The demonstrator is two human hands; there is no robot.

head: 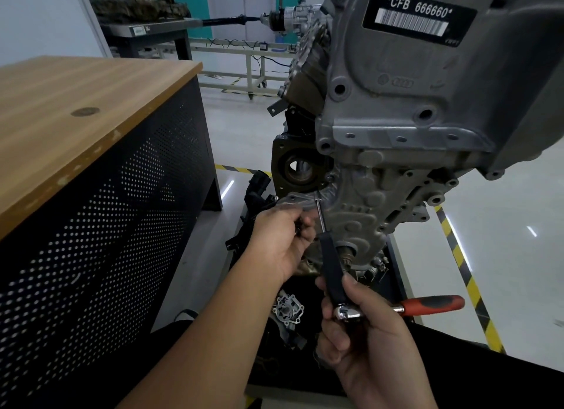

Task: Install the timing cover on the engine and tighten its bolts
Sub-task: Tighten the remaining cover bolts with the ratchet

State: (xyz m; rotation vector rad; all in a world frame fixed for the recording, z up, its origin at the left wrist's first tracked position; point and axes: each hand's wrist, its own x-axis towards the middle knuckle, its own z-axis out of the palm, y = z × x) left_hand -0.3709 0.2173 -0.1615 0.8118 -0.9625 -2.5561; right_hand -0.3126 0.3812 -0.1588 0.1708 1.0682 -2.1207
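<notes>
— Looking at the feed now: what has each hand got?

— I see the right hand point(363, 326) curled round the head of a ratchet point(348, 312); its red and black handle point(433, 305) sticks out to the right, clear of the fingers. A black extension point(332, 268) rises from the ratchet head, and a thin metal shaft point(320, 216) runs on up to the lower left edge of the timing cover point(366, 201).

— And the left?

— The left hand point(283, 241) is up by that shaft, fingers curled toward it near the cover's edge. Something small and dark sits between the fingers, but I cannot tell what it is, nor whether they truly pinch it.

— Where is the cover itself?

— On the front face of the engine point(412, 103), below the grey upper housing that carries a black label point(418, 16) reading CFB 666660. The tip of the shaft meets the cover at a bolt point — too small for me to make out the bolt.

— Anything nearby?

— A desk point(76, 109) with a wooden top and perforated black side stands to the left, well apart from the engine. Low down between the forearms lies a small metal part point(288, 309) with a toothed centre, on a dark surface beneath the engine. Yellow and black tape point(467, 274) marks the floor at right.
</notes>
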